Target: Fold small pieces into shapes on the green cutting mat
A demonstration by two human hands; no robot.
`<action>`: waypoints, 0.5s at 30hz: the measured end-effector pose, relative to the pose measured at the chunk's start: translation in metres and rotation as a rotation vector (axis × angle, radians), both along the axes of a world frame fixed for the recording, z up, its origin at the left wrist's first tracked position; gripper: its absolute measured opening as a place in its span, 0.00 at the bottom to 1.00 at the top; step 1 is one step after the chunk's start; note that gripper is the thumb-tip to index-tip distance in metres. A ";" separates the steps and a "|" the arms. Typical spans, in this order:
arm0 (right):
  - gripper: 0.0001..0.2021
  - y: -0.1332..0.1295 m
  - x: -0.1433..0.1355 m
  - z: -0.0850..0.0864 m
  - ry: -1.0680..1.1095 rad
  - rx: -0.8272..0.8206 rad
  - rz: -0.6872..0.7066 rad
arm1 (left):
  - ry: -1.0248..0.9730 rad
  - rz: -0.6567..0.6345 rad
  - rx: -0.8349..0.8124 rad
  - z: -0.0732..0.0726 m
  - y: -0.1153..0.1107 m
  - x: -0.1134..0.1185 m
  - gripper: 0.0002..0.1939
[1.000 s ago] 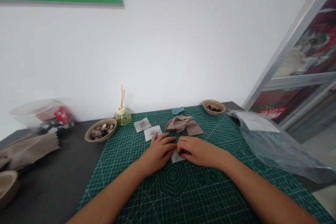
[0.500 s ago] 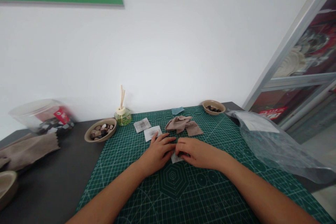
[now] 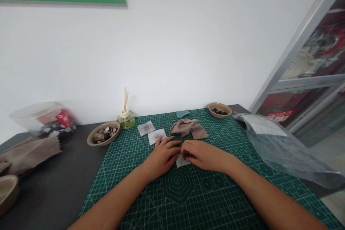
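My left hand lies on the green cutting mat with its fingers spread. Its fingertips reach the left edge of a small whitish sheet smudged with dark grey. Over that sheet my right hand is closed, fingers curled and pressed together. Whatever it pinches, if anything, is hidden by the fingers. Just past my left fingertips is a second smudged white sheet, and a greyer one sits beside it. A crumpled brown cloth rests behind my hands.
A bowl of stones and a reed diffuser stand at the left. Behind the cloth is a blue sheet. Another bowl holds dark pieces, near a clear plastic bag. A brown cloth and plastic tub lie far left.
My right hand has shifted slightly up over the smudged sheet, leaving more of it showing. My left hand stays in place.
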State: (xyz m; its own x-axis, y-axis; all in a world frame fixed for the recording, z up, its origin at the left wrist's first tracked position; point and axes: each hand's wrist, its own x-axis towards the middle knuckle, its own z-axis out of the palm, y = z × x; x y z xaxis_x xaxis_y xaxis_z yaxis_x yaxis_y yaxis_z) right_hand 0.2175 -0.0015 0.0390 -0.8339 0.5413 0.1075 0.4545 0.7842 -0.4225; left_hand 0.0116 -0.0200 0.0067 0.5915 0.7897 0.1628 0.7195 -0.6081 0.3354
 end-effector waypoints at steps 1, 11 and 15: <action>0.08 0.000 0.000 0.000 -0.001 -0.001 -0.013 | 0.003 -0.001 0.000 0.000 0.000 0.000 0.16; 0.07 0.002 0.001 0.001 0.013 -0.011 0.014 | -0.002 0.001 -0.015 0.001 0.000 0.000 0.16; 0.07 0.001 0.001 0.001 0.006 -0.004 0.013 | 0.007 0.009 -0.028 0.002 0.000 0.001 0.16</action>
